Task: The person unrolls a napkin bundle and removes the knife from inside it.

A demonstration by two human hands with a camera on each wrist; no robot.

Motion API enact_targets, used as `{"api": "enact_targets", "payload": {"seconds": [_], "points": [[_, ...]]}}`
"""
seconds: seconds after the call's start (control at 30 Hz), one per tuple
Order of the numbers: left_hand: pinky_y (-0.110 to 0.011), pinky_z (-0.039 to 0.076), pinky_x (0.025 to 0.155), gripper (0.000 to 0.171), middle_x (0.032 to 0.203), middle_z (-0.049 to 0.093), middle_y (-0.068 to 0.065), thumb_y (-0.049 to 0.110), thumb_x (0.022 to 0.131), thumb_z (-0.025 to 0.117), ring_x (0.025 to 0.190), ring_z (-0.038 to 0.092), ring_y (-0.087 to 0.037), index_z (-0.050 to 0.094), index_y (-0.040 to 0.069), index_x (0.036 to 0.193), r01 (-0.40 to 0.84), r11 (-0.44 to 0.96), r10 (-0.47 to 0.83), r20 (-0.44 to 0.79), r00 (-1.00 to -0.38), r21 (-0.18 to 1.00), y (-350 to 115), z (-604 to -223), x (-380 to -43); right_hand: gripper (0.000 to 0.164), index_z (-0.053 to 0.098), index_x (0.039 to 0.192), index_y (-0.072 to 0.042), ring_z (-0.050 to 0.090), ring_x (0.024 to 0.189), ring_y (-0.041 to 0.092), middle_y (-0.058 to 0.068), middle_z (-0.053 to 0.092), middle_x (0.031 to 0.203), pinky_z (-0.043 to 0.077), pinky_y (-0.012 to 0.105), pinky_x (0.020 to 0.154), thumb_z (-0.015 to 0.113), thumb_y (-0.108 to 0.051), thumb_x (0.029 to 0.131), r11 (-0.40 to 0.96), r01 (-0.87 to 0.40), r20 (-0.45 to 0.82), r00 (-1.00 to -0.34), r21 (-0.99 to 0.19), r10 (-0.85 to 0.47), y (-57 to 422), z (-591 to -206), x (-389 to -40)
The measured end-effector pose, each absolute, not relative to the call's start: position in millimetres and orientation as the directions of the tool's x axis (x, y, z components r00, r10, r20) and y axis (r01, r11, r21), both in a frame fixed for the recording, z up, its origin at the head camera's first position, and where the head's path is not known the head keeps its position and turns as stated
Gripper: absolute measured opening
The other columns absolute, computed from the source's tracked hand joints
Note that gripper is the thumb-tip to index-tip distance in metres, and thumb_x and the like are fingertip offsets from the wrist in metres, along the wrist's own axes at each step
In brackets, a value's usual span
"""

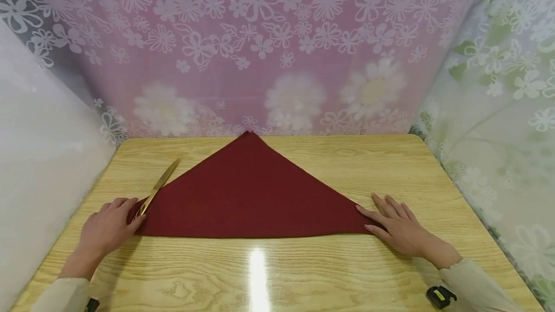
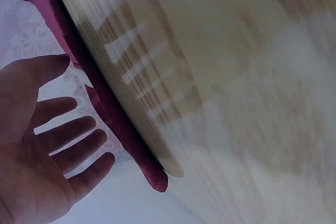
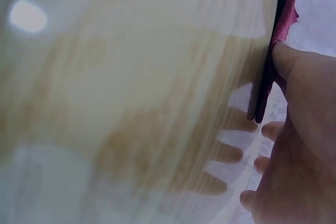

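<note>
A dark red cloth (image 1: 251, 191), folded into a triangle, lies flat with its peak at the far side. Across its left edge rests a slim gold-coloured bladed tool (image 1: 158, 187), its handle end close to my left hand; whether it is a knife or scissors I cannot tell. My left hand (image 1: 106, 227) is at the cloth's left corner, its thumb by the edge and its fingers loosely spread in the left wrist view. My right hand (image 1: 401, 230) lies at the right corner, fingers extended, the thumb (image 3: 286, 61) and index finger touching the cloth.
The cloth lies on a wood-grain table (image 1: 208, 273) with a bright reflection near its front. Flowered curtains (image 1: 269, 52) hang behind and on both sides. A small black device with a yellow label (image 1: 441, 296) is at the right forearm.
</note>
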State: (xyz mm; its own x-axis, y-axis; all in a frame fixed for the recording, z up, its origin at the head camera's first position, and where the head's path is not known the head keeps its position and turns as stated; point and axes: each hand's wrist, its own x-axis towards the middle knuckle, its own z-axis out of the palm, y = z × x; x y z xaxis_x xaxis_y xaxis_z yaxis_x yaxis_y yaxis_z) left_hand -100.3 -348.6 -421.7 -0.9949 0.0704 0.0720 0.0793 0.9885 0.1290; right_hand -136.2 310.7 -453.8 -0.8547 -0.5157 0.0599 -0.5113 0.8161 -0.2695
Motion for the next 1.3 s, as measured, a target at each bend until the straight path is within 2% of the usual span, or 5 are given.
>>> {"api": "enact_targets", "payload": {"seconds": [0.17, 0.4, 0.63, 0.9, 1.3], "points": [[-0.063, 0.044, 0.07, 0.046, 0.118, 0.052, -0.028, 0.03, 0.091, 0.062, 0.104, 0.048, -0.049, 0.056, 0.002, 0.127, 0.086, 0.985, 0.075, 0.079, -0.994, 0.149, -344.0, -424.3, -102.6, 0.05, 0.041, 0.146, -0.032, 0.013, 0.136, 0.051, 0.022, 0.021, 0.153, 0.011, 0.071, 0.1, 0.049, -0.043, 0.098, 0.833, -0.481, -0.003, -0.866, -0.272, -0.501, 307.8, -447.2, -135.4], [-0.062, 0.044, 0.067, 0.039, 0.108, 0.05, -0.028, 0.019, 0.082, 0.071, 0.1, 0.045, -0.048, 0.061, -0.003, 0.114, 0.111, 0.983, 0.071, 0.251, -0.965, 0.148, -342.5, -430.2, -105.9, 0.05, 0.04, 0.147, -0.031, 0.013, 0.137, 0.05, 0.022, 0.02, 0.153, 0.012, 0.071, 0.1, 0.048, -0.042, 0.099, 0.84, -0.469, -0.033, -0.868, -0.273, -0.496, 306.5, -446.2, -136.0], [-0.053, 0.047, 0.053, 0.039, 0.099, 0.053, -0.025, 0.021, 0.087, 0.065, 0.083, 0.054, -0.041, 0.059, -0.004, 0.116, 0.061, 0.978, 0.035, 0.134, -0.99, 0.201, -339.0, -423.7, -110.9, 0.049, 0.04, 0.147, -0.032, 0.012, 0.137, 0.05, 0.022, 0.02, 0.153, 0.01, 0.07, 0.101, 0.047, -0.042, 0.099, 0.835, -0.472, -0.031, -0.866, -0.282, -0.5, 307.0, -446.4, -136.3], [-0.054, 0.047, 0.055, 0.039, 0.097, 0.056, -0.023, 0.02, 0.088, 0.063, 0.077, 0.058, -0.037, 0.058, -0.006, 0.117, 0.023, 0.976, 0.009, 0.064, -0.998, 0.218, -339.2, -423.6, -118.4, 0.048, 0.042, 0.146, -0.031, 0.013, 0.136, 0.051, 0.023, 0.022, 0.152, 0.012, 0.071, 0.1, 0.049, -0.04, 0.099, 0.83, -0.481, -0.015, -0.863, -0.28, -0.505, 306.6, -445.9, -136.0], [-0.048, 0.048, 0.053, 0.035, 0.088, 0.058, -0.02, 0.02, 0.087, 0.064, 0.069, 0.058, -0.032, 0.059, -0.009, 0.108, -0.019, 0.97, -0.016, -0.013, -1.0, 0.241, -339.2, -420.6, -126.8, 0.049, 0.041, 0.146, -0.031, 0.013, 0.137, 0.05, 0.023, 0.021, 0.153, 0.011, 0.07, 0.101, 0.048, -0.04, 0.099, 0.834, -0.468, -0.028, -0.867, -0.292, -0.497, 307.7, -444.8, -135.3]]}}
